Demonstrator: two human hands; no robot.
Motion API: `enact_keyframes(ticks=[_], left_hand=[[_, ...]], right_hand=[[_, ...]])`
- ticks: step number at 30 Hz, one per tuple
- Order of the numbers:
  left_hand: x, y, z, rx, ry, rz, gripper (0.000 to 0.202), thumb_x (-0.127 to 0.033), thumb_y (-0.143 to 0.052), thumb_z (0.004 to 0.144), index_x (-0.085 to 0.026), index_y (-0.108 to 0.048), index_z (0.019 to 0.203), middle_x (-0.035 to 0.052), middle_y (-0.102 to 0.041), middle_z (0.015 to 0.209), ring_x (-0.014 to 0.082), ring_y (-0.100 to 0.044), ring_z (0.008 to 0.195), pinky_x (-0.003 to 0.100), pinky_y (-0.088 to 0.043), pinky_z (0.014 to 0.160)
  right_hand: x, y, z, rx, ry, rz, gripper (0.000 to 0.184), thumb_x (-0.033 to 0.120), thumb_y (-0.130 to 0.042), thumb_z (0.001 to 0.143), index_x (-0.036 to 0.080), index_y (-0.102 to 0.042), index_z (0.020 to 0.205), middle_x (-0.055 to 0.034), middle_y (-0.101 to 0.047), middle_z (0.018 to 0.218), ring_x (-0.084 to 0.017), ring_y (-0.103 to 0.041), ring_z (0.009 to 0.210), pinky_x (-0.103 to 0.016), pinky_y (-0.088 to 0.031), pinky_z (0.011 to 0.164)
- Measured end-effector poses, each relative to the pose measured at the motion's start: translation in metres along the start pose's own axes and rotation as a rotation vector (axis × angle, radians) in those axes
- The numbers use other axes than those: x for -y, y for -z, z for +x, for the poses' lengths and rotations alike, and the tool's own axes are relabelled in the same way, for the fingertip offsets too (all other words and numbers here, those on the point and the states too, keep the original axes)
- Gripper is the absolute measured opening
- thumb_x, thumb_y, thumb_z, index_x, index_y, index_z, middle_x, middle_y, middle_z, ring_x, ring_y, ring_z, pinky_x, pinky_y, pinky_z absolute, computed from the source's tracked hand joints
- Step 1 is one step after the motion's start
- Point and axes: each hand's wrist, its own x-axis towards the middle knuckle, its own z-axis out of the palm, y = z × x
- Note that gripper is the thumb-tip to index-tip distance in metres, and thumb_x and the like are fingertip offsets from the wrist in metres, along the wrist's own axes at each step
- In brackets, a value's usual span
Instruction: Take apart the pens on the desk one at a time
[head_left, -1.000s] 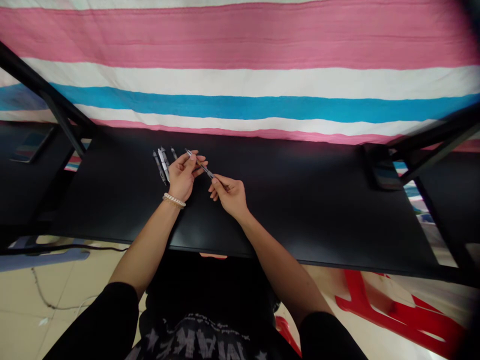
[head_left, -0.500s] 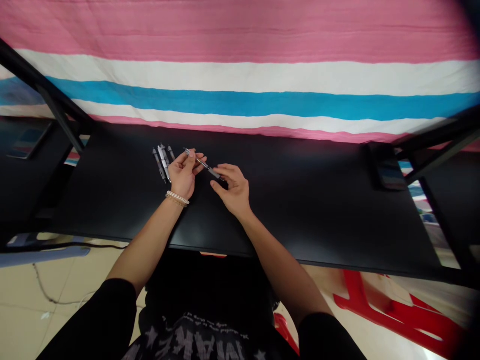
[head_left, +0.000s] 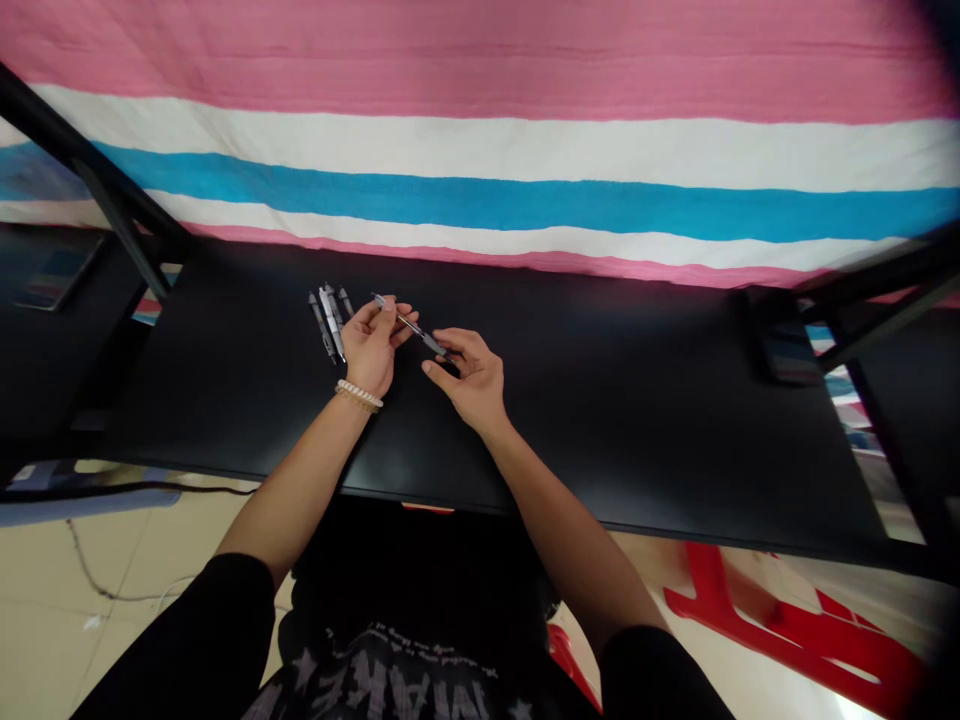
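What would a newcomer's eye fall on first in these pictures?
The wide pink, white and blue striped cloth fills the top of the view, behind the black table. Near the table's middle, the left hand pinches a slim pen, whose other end reaches the right hand, and a small group of pens lies just left of them. At the lower right, a red plastic stool shows on the floor.

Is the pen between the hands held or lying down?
Held: the left hand pinches the pen; the right hand is at its end.
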Motion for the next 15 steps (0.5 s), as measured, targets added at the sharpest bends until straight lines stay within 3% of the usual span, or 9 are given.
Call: enact_keyframes(ticks=[2,5,12,15], left_hand=[[-0.001,-0.001,-0.001,0.003,-0.002,-0.01,0.032,-0.04,-0.085,0.076,-0.018,-0.069,0.091,0.0033,-0.075,0.084,0.0146,-0.074,0.078,0.025,-0.058,0.073],[-0.001,-0.003,-0.001,-0.005,-0.006,0.003,0.032,-0.041,-0.085,0.076,-0.017,-0.069,0.091,0.0037,-0.075,0.083,0.0146,-0.074,0.077,0.025,-0.058,0.072],[-0.006,0.01,0.016,-0.152,-0.099,-0.02,0.029,-0.04,-0.083,0.078,-0.018,-0.067,0.089,0.0039,-0.075,0.085,0.0145,-0.075,0.08,0.026,-0.058,0.077],[-0.006,0.014,0.017,-0.126,-0.079,-0.013,0.028,-0.039,-0.083,0.078,-0.018,-0.068,0.088,0.0045,-0.076,0.086,0.0146,-0.074,0.08,0.027,-0.059,0.078]], right_hand=[[0.0,0.0,0.0,0.017,-0.049,0.046,0.045,0.053,-0.079,0.077,0.023,-0.071,0.109,-0.0029,-0.073,0.089,-0.013,-0.07,0.07,-0.027,-0.061,0.061],[0.003,-0.001,-0.001,0.038,-0.115,0.077,0.039,0.055,-0.071,0.085,0.019,-0.072,0.1,-0.0003,-0.07,0.07,-0.011,-0.066,0.053,-0.025,-0.057,0.05],[0.01,0.002,-0.003,-0.02,-0.065,-0.012,0.035,0.052,-0.075,0.081,0.02,-0.073,0.093,-0.0005,-0.072,0.071,-0.013,-0.069,0.057,-0.027,-0.061,0.055],[0.007,0.001,-0.004,0.009,-0.064,0.004,0.033,0.05,-0.075,0.082,0.019,-0.072,0.093,-0.0001,-0.072,0.07,-0.013,-0.069,0.058,-0.027,-0.061,0.055]])
